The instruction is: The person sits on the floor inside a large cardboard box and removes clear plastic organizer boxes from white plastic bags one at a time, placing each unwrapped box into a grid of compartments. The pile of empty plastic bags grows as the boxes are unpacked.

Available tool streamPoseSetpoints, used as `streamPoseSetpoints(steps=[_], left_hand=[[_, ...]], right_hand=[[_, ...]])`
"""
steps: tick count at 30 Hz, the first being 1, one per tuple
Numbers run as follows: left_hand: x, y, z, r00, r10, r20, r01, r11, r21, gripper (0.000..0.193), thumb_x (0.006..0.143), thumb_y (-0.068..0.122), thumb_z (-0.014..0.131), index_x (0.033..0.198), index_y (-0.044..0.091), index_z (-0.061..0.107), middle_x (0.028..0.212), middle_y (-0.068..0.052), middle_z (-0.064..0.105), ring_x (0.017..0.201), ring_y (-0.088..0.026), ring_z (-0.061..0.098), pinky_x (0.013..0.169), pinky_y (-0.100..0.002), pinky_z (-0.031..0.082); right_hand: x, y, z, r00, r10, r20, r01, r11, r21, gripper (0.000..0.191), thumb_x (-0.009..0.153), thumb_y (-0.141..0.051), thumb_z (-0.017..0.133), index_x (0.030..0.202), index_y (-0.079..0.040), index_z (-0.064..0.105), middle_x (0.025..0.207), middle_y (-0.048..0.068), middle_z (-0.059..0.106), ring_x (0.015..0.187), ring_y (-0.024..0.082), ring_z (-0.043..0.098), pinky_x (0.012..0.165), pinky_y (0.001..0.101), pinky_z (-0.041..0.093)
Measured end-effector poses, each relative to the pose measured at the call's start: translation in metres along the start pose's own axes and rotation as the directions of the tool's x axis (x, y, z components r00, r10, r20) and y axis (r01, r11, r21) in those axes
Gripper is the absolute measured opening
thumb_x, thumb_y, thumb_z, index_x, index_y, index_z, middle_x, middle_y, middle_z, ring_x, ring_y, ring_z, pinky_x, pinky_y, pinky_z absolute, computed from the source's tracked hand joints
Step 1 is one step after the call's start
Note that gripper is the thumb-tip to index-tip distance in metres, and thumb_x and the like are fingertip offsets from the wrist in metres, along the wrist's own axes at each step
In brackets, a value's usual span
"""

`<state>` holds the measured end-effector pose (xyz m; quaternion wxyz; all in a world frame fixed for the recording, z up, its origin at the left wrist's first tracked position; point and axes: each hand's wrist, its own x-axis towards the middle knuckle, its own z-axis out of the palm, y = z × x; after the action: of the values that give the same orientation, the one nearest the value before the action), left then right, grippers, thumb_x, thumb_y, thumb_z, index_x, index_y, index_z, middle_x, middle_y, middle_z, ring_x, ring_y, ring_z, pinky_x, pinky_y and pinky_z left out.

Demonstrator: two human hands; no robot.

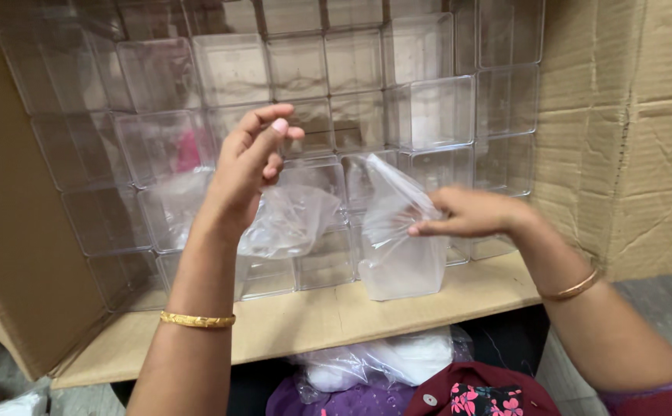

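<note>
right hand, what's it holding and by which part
The right hand pinches a clear plastic bag by its upper edge, near the open top. The left hand seems to hold a second clear bag.

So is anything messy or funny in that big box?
A few clear boxes in the middle sit tilted out of their neat rows inside the cardboard carton, with a loose plastic bag crumpled among them.

Soft, even daylight is brightening the scene, glare is glinting off the clear plastic boxes [428, 112], and edges are blurring slightly.
</note>
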<state>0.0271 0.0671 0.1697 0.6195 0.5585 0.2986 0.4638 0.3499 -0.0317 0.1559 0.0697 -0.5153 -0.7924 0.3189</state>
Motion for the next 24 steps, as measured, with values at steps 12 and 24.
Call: streamPoseSetpoints(steps=[12, 24], left_hand=[[-0.012, 0.008, 0.008, 0.999, 0.038, 0.035, -0.029, 0.974, -0.225, 0.041, 0.101, 0.024, 0.062, 0.138, 0.007, 0.057, 0.113, -0.008, 0.070, 0.061, -0.003, 0.045, 0.056, -0.020, 0.037], [-0.051, -0.014, -0.008, 0.946, -0.259, 0.196, 0.218, 0.953, 0.210, 0.035, 0.101, 0.019, 0.072, 0.133, 0.004, 0.075, 0.089, -0.013, 0.062, 0.072, -0.013, 0.047, 0.061, -0.025, 0.034]], right_hand=[[0.082, -0.083, 0.036, 0.879, -0.244, -0.410, 0.410, 0.825, 0.389, 0.037, 0.093, -0.020, 0.073, 0.124, -0.002, 0.068, 0.116, 0.008, 0.075, 0.110, 0.017, 0.069, 0.097, 0.0334, 0.055], [0.073, -0.055, 0.032, 0.776, 0.106, -0.621, 0.477, 0.545, 0.689, 0.020, 0.101, -0.011, 0.066, 0.115, 0.000, 0.076, 0.089, 0.002, 0.074, 0.075, 0.006, 0.064, 0.066, 0.0216, 0.052]])
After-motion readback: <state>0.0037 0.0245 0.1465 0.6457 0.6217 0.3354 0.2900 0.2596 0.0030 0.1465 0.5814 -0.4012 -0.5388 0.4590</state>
